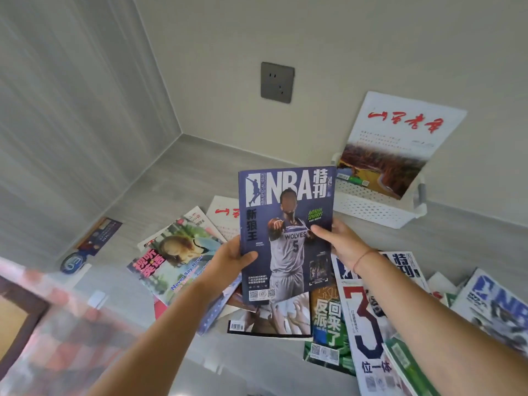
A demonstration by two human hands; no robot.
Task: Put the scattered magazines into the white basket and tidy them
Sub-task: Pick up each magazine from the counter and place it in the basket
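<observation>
1. Held upright above the pile: NBA magazine (287, 232), purple cover facing the camera, player in a "WOLVES 5" jersey on it.
2. Left hand (233, 260) clamped on the magazine's left edge, thumb across the cover, fingers hidden behind.
3. Right hand (338, 241) clamped on the right edge, thumb on the cover, fingers behind; thin red string at the wrist.
4. Standing at the back right against the wall: white basket (371, 208), perforated sides, handle at its right end.
5. Already in the basket: white magazine (400, 144) with red brush lettering and a landscape photo, leaning back on the wall; edges of something more low beside it, too small to tell.
6. Scattered flat on the grey surface (177, 178) below the hands:
   - English magazine (177, 261) to the left, pale green cover, "Never Say Never" printed on it;
   - red-lettered magazine (225, 215) partly hidden behind the held one;
   - green magazine (327, 318) under the right forearm;
   - "3" magazine (368, 332), overlapping the green one;
   - another NBA cover (497, 307) at the far right.
7. Grey socket (277, 82) on the wall above.
</observation>
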